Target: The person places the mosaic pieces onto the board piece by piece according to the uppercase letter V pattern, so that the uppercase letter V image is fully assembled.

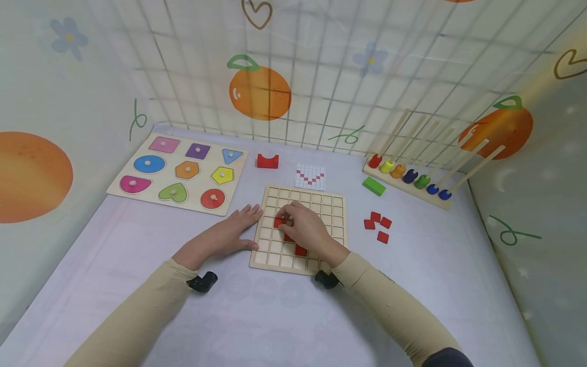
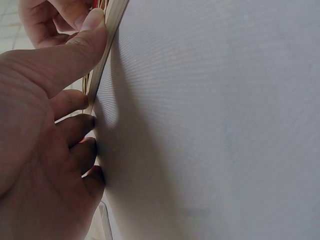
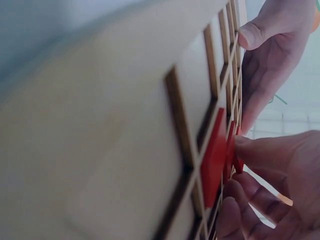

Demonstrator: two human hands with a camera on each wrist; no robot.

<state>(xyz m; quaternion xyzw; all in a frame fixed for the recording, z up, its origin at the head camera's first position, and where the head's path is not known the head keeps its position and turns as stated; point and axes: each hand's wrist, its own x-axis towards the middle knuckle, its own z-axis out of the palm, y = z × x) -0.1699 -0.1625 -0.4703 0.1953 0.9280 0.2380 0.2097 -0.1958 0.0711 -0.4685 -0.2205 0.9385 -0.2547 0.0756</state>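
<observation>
A wooden grid board (image 1: 275, 261) lies on the table, with red square tiles (image 1: 300, 250) set in its cells along a diagonal. My right hand (image 1: 306, 227) is over the board, pinching a red tile (image 3: 239, 159) between thumb and finger at the upper-left end of that diagonal. My left hand (image 1: 231, 232) rests at the board's left edge, fingers extended, with fingertips and thumb touching the rim. Beyond the board lies a pattern card (image 1: 310, 176) printed with a V of red squares. Several loose red tiles (image 1: 382, 237) are scattered to the board's right.
A shape puzzle board (image 1: 192, 205) with knobbed pieces lies at the left. Behind the grid stands a red arched block (image 1: 268, 161). To the right are a green block (image 1: 373, 186) and a wooden peg rack (image 1: 440, 202) with coloured beads. A patterned curtain closes the back.
</observation>
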